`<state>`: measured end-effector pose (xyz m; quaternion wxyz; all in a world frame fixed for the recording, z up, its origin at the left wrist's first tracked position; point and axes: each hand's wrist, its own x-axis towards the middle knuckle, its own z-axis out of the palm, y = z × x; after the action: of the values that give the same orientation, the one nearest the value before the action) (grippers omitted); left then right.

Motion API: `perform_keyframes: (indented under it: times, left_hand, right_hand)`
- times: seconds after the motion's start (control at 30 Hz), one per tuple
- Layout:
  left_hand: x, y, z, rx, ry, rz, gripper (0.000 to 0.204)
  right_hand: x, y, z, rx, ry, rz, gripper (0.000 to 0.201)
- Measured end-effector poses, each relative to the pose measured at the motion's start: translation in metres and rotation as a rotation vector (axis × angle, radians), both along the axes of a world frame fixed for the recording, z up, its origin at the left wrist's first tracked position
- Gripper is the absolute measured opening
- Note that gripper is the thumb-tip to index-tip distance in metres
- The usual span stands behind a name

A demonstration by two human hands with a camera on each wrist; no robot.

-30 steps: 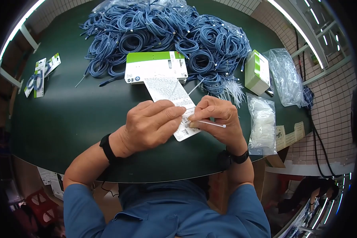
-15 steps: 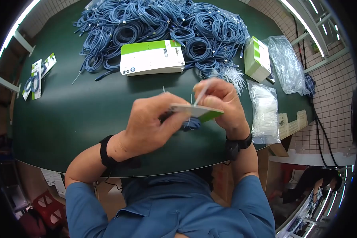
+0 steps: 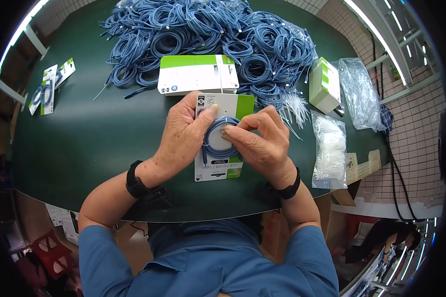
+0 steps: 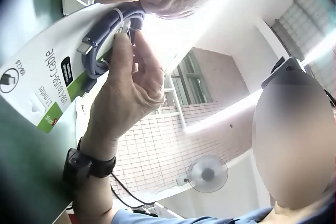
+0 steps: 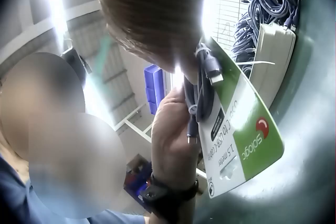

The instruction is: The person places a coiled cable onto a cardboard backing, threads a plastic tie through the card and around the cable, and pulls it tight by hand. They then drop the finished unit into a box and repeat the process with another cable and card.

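A green and white card (image 3: 218, 171) is held up between both hands, its printing upside down in the head view, with a coiled blue cable (image 3: 208, 148) against its front. My left hand (image 3: 181, 131) grips the card's left edge, thumb on its face. The fingertips of my right hand (image 3: 262, 141) pinch at the tie inside the top of the coil. The left wrist view shows the right hand (image 4: 123, 87) at the coil and a metal plug (image 4: 84, 48). In the right wrist view the card (image 5: 252, 134) hangs beside the left hand (image 5: 173, 129).
A heap of coiled blue cables (image 3: 198, 29) covers the far side. Before it lies a card stack (image 3: 193, 76). At the right are loose white ties (image 3: 295, 109), a box of cards (image 3: 324, 86) and a bag of ties (image 3: 329, 153). Finished-looking carded cables (image 3: 48, 91) lie left.
The card has been lifted and turned from its printed back, through edge-on, to show its cable side. The right hand has moved from the back to the coil; the long tie end is no longer visible.
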<state>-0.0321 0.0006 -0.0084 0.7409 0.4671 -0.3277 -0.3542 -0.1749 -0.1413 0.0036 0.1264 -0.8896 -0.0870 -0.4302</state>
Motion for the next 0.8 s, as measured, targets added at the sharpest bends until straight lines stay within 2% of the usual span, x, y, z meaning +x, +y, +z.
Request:
perform_keyframes:
  times: [0.1, 0.57, 0.7, 0.8]
  left_hand:
    - [-0.001, 0.002, -0.002, 0.024, 0.006, -0.05, 0.022]
    - [-0.012, 0.008, 0.004, -0.019, -0.152, -0.076, 0.03]
    - [-0.006, 0.006, 0.001, -0.007, -0.111, -0.058, 0.031]
    - [-0.002, 0.005, 0.005, -0.023, -0.013, -0.064, 0.031]
  right_hand:
    - [-0.002, 0.003, -0.001, 0.005, 0.003, -0.011, 0.036]
    - [-0.002, 0.001, 0.001, 0.037, -0.135, -0.087, 0.026]
    - [-0.002, 0.004, 0.005, -0.051, -0.145, -0.092, 0.027]
    - [-0.006, 0.014, 0.004, -0.021, -0.136, 0.081, 0.027]
